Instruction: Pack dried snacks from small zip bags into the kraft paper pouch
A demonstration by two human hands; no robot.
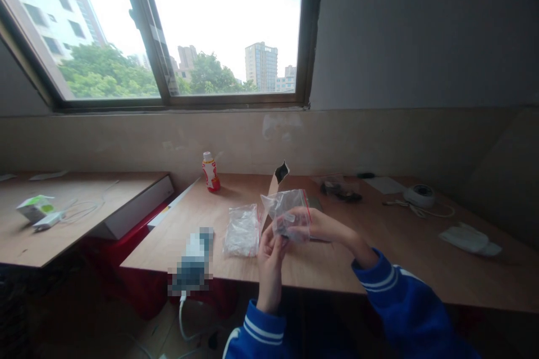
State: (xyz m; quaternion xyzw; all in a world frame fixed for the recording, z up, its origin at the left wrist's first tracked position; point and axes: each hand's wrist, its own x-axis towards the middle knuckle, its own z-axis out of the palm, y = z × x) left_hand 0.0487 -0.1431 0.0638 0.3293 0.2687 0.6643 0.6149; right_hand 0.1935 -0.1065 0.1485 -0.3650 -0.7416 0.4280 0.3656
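Observation:
Both hands hold up one small clear zip bag [287, 208] with a red strip, just above the wooden table [379, 247]. My left hand [269, 252] pinches the bag's lower left corner. My right hand [314, 225] grips its right side, fingers curled around it. Something dark shows inside the bag. A pile of more clear bags [242, 231] lies on the table just left of my hands. Behind the held bag stands an open cardboard box [280, 175].
A small red and white bottle [210, 171] stands at the back left. A blurred device [192, 262] with a white cable lies at the front edge. Dark items [340, 190], a white round device [419, 195] and white cloth [469, 238] lie right. A second table [63, 230] stands left.

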